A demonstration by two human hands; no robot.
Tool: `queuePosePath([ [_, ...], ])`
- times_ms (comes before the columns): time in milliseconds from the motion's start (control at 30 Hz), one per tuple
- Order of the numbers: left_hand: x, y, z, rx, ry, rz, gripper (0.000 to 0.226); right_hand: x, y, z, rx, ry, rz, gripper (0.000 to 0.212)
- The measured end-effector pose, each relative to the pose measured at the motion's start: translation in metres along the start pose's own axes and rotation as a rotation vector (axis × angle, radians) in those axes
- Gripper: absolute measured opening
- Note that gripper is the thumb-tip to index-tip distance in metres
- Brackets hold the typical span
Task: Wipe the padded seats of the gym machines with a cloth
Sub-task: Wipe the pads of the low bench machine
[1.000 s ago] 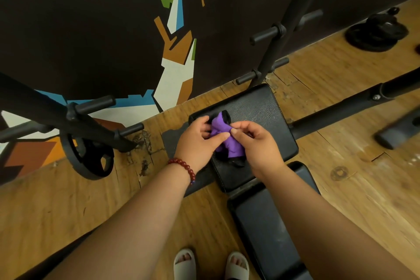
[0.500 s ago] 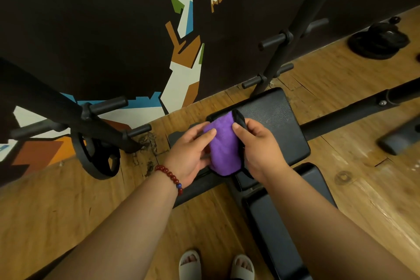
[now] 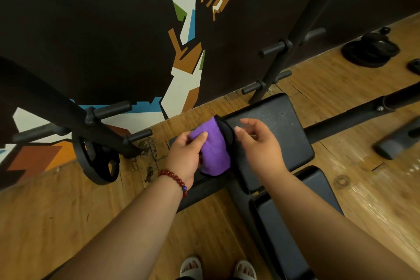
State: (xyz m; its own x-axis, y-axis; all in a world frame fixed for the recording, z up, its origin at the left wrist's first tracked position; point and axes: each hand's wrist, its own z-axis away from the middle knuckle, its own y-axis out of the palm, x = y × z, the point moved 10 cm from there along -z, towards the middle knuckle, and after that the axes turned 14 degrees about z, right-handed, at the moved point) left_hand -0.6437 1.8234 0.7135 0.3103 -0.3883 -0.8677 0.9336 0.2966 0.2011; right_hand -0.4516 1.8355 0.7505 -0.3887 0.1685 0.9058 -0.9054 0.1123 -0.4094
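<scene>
A folded purple cloth (image 3: pixel 214 150) with a black edge is held over the left end of the black padded seat (image 3: pixel 279 125) of a bench. My left hand (image 3: pixel 184 157), with a red bead bracelet on the wrist, grips the cloth from the left, thumb on top. My right hand (image 3: pixel 259 145) hovers just right of the cloth's black edge above the seat, its fingers loosely curled and holding nothing. A second, longer black pad (image 3: pixel 279 234) runs from the seat toward me.
A black rack with pegs and a weight plate (image 3: pixel 97 161) stands at the left. Another upright with pegs (image 3: pixel 293 41) rises behind the seat against the painted dark wall. Loose plates (image 3: pixel 370 50) lie on the wooden floor far right. My sandalled feet (image 3: pixel 191 267) are below.
The bunched cloth was spread and folded flat between both hands. My right hand has now let go of it and drawn slightly right, while the left keeps hold.
</scene>
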Motion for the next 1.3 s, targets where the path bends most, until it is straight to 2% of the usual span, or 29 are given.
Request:
queuePosePath([
  [100, -0.004, -0.017, -0.003, -0.154, 0.071, -0.077, 0.017, 0.0, -0.006, -0.001, -0.016, -0.032, 0.072, 0.012],
  [167, -0.011, -0.026, -0.004, -0.272, 0.133, -0.158, 0.023, -0.001, -0.01, -0.004, -0.043, -0.061, 0.115, 0.013],
  [233, -0.018, -0.024, -0.007, -0.317, 0.21, -0.274, 0.024, -0.002, -0.01, -0.009, -0.067, -0.106, 0.195, 0.016],
  [367, -0.012, 0.012, -0.024, -0.231, 0.318, -0.476, 0.034, 0.001, 0.0, -0.025, -0.08, -0.308, 0.461, 0.035],
  [467, 0.004, 0.044, -0.03, -0.148, 0.305, -0.382, 0.045, -0.007, 0.021, -0.04, -0.02, -0.445, 0.689, 0.045],
  [567, 0.012, 0.061, -0.038, -0.099, 0.324, -0.348, 0.054, -0.018, 0.031, -0.046, -0.073, -0.578, 0.875, 0.049],
  [667, 0.011, 0.066, -0.052, -0.075, 0.336, -0.33, 0.053, -0.024, 0.032, -0.047, -0.115, -0.602, 0.89, 0.05],
  [800, 0.021, 0.056, -0.056, -0.154, 0.305, -0.225, 0.045, -0.026, 0.033, -0.05, -0.127, -0.608, 0.888, 0.05],
  [933, 0.038, 0.051, -0.037, -0.217, 0.299, -0.264, 0.047, -0.027, 0.034, -0.049, -0.137, -0.624, 0.884, 0.05],
  [1133, 0.023, 0.049, -0.066, -0.319, 0.273, -0.124, 0.051, -0.027, 0.035, -0.048, -0.159, -0.636, 0.913, 0.051],
  [1300, 0.037, 0.058, -0.044, -0.27, 0.337, -0.199, 0.047, -0.028, 0.034, -0.049, -0.18, -0.644, 0.913, 0.05],
])
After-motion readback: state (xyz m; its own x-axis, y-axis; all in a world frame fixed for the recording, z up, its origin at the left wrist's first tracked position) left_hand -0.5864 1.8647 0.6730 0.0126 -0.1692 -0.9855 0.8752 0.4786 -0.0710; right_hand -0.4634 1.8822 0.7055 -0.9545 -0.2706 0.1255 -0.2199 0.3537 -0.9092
